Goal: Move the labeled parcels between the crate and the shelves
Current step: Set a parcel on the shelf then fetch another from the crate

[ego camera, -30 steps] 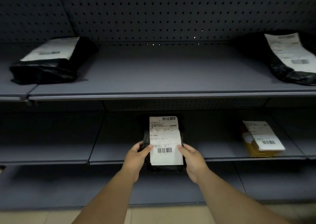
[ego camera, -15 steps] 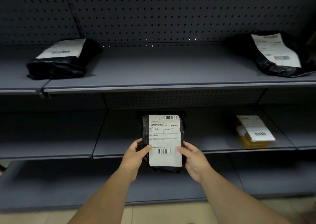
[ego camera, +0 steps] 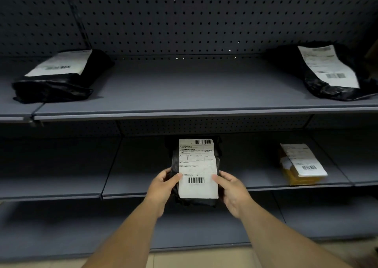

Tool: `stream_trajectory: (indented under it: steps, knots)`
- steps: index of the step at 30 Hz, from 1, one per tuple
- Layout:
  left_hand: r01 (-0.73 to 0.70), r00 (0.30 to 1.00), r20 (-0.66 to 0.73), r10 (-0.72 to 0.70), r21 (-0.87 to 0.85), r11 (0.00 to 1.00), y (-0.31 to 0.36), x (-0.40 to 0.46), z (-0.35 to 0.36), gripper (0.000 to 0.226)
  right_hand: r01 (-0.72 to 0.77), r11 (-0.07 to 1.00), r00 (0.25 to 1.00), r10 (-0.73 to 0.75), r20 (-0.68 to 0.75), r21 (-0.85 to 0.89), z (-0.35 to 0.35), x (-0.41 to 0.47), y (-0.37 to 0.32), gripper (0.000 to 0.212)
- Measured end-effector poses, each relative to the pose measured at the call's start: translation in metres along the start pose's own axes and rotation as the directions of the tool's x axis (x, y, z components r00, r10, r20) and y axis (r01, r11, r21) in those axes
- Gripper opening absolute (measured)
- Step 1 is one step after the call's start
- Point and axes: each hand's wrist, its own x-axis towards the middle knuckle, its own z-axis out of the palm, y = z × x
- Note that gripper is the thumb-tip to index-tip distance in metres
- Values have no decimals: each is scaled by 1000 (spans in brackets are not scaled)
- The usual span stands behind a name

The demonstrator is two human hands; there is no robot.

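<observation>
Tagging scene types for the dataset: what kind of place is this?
Likely a parcel pickup point or small stockroom. Grey metal shelves with a pegboard back hold sparse black mailer bags bearing barcoded shipping labels, and both hands hold another labeled parcel at the middle shelf.

Dark pegboard wall (ego camera: 204, 22), beige floor (ego camera: 184, 259), dim light

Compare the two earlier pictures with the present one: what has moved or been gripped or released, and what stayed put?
Little changed. Both hands, left hand and right hand, keep gripping the black labeled parcel by its lower edges at the middle shelf; its label flattened, then creased again. Nothing was let go. The two black parcels above and the yellow parcel stayed put; only the camera shifted.
</observation>
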Motion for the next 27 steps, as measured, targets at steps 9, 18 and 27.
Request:
stream_trajectory:
  steps: [9,18,27]
  knots:
    - [69,997,-54,-63,119,991,8,28,14,9,-94,993,995,92,-42,-69,-1,33,-15,21]
    - [176,977,-146,-155,136,975,-12,60,20,32,-202,968,979,194,-66,-150,4,64,-7,41]
    - [201,962,-214,-171,129,971,-25,77,27,45,-222,939,972,192,-134,-262,1,91,10,40]
